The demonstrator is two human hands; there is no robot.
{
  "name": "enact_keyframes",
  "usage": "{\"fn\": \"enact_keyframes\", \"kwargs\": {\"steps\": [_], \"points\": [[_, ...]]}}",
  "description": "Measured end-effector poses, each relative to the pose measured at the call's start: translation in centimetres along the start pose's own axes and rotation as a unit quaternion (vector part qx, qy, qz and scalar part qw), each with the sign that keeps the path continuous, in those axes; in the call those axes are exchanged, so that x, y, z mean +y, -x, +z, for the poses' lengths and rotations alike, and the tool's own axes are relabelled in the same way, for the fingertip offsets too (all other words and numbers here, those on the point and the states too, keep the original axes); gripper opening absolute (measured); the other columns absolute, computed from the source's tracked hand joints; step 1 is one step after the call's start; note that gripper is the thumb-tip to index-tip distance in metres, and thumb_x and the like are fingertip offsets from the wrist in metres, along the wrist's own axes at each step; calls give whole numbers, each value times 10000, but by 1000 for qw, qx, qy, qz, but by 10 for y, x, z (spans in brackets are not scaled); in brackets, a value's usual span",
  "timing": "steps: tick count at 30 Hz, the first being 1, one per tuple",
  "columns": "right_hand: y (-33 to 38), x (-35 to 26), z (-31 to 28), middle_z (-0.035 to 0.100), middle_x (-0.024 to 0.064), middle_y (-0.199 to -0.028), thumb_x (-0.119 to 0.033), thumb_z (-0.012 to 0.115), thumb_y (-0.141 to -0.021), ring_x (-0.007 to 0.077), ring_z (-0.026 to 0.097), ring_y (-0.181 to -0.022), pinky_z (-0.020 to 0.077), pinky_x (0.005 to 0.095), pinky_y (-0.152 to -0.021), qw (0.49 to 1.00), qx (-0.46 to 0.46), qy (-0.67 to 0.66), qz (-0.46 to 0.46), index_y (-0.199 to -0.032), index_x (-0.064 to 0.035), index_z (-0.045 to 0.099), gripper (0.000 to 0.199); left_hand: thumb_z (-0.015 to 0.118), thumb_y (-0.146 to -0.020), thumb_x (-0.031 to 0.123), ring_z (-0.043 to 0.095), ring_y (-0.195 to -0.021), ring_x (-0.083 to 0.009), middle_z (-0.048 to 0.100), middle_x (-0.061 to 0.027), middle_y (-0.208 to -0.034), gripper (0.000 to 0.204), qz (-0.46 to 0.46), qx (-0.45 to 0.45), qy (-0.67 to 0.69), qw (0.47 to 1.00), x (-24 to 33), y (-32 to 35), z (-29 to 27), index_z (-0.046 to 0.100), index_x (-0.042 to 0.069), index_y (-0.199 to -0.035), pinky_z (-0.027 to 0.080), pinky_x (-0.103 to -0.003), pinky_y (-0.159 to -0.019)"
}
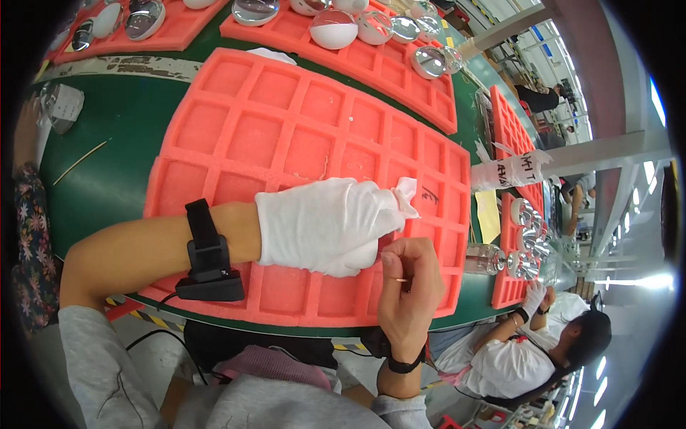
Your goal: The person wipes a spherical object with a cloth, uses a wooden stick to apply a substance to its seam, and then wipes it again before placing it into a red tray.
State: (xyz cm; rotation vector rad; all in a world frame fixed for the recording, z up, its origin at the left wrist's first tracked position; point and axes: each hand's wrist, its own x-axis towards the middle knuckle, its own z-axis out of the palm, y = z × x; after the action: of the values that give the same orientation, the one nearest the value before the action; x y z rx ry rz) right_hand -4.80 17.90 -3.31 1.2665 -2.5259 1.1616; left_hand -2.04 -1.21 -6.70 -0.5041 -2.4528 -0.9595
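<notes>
Head view. Left hand (325, 225), in a white cloth glove, lies knuckles-up at picture centre on the large coral-pink foam tray with square pockets (286, 136); its grip is pressed together, pinching a small white wipe (405, 194) that sticks out at 2 o'clock of the glove. A black wrist strap with a box-shaped unit (207, 257) sits on the left forearm, at 9 o'clock of the glove.

Right hand (409, 286), bare, sits just beside the glove at its 4 o'clock, above the tray's near edge; thumb and forefinger are pinched on a thin pale stick (400, 279). A black band circles the right wrist.

The tray rests on the green worktop (114, 171). A thin wooden stick (80, 162) lies on the worktop at 9 o'clock. Further coral foam trays at 12 o'clock hold round glass lenses (334, 28). At 4 o'clock a seated co-worker in white (529, 350) handles more lenses.
</notes>
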Motion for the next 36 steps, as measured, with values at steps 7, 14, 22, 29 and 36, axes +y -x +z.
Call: {"fn": "enact_keyframes", "kwargs": {"steps": [7,14,22,29,36], "points": [[-1,2,-6,542,27,-846,27,567,-990,75,479,-710,409,212,-646,997,-20,-50,53,-978,2,543,36,602,-781,122,647,-777,-311,620,-179,-888,466,9,-94,-39,995,1,-5,-6,562,-87,-1195,540,-413,-651],[-17,1,-30,579,23,-883,2,563,-996,64,496,-728,410,203,-656,996,14,-43,79,-977,3,536,33,656,-776,128,643,-753,-353,636,-172,-841,278,-15,-58,-13,998,4,-9,-6,606,2,-1019,523,-440,-629],[-15,3,-37,590,15,-805,-31,614,-965,79,435,-614,378,241,-557,994,-12,-35,107,-1079,1,629,119,815,-717,268,621,-971,-343,627,-143,-1090,532,-34,-66,19,997,-2,2,-9,622,93,-1181,507,-437,-848],[9,1,-35,629,13,-826,10,537,-981,54,492,-579,365,196,-541,950,-47,-202,235,-1145,35,607,180,868,-671,306,584,-1102,-331,605,-126,-1179,646,-83,-72,71,991,5,1,-16,598,106,-1223,466,-445,-963],[35,9,-1,670,40,-715,52,606,-938,45,498,-525,365,196,-514,971,41,-211,104,-1098,25,617,162,878,-647,211,596,-1102,-330,620,-119,-1177,653,-168,-128,175,962,6,-7,-11,583,97,-1219,488,-435,-937]]}}
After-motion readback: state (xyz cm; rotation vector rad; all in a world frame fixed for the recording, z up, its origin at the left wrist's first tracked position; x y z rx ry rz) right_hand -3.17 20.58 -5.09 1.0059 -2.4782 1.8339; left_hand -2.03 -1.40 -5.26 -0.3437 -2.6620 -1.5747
